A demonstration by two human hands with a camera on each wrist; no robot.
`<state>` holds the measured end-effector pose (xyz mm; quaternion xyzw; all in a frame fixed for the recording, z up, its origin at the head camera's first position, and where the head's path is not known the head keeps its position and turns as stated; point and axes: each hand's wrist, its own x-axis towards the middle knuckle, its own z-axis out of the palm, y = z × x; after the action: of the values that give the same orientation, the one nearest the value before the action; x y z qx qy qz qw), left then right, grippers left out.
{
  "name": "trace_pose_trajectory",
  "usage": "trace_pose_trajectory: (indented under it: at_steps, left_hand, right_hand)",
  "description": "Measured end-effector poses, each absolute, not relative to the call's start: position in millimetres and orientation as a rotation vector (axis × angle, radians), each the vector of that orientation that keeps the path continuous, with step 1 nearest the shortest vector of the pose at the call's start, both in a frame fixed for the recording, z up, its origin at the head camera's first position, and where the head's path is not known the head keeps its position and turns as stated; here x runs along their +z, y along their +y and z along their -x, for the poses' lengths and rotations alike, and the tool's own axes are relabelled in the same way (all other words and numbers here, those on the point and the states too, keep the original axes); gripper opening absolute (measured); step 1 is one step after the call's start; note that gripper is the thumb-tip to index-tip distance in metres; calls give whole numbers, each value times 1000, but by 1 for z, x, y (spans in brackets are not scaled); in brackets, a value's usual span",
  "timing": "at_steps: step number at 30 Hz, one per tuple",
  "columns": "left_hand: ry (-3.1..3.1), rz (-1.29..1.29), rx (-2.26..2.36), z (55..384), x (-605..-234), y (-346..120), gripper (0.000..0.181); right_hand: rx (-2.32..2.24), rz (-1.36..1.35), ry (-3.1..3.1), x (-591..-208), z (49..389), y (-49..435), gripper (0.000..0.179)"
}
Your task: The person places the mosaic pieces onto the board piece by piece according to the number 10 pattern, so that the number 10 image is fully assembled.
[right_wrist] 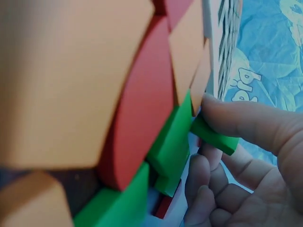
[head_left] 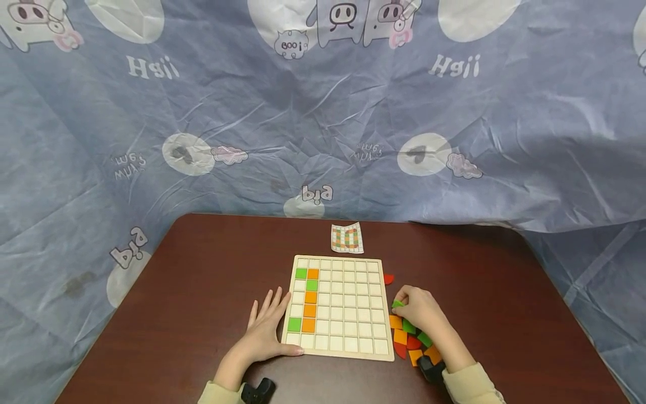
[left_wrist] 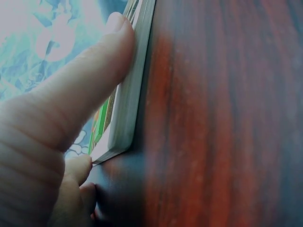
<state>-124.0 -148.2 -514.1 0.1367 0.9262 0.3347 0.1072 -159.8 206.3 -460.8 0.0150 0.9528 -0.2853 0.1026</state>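
Observation:
A pale gridded board lies on the table with green and orange square tiles in its two left columns. My left hand rests at its lower-left corner, fingers spread along the left side. The left thumb lies against the board's near edge. Beyond the board's right side, my right hand pinches a green tile between thumb and fingers. Loose tiles lie below this hand: an orange square, a red curved piece and a green piece among several.
A small paper card with a coloured grid pattern lies behind the board. One red piece sits by the board's upper right side. A blue-grey printed cloth hangs behind the dark wooden table.

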Motion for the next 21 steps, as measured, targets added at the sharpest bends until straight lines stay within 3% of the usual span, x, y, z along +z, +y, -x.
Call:
trace_pose_trajectory:
  at_steps: [9, 21]
  left_hand:
    - [2736, -406, 1005, 122, -513, -147, 128]
    - [2746, -437, 1053, 119, -514, -147, 127]
  right_hand:
    - [-1012, -55, 2859, -456, 157, 206, 17]
    - [-1367, -40, 2745, -450, 149, 161, 21]
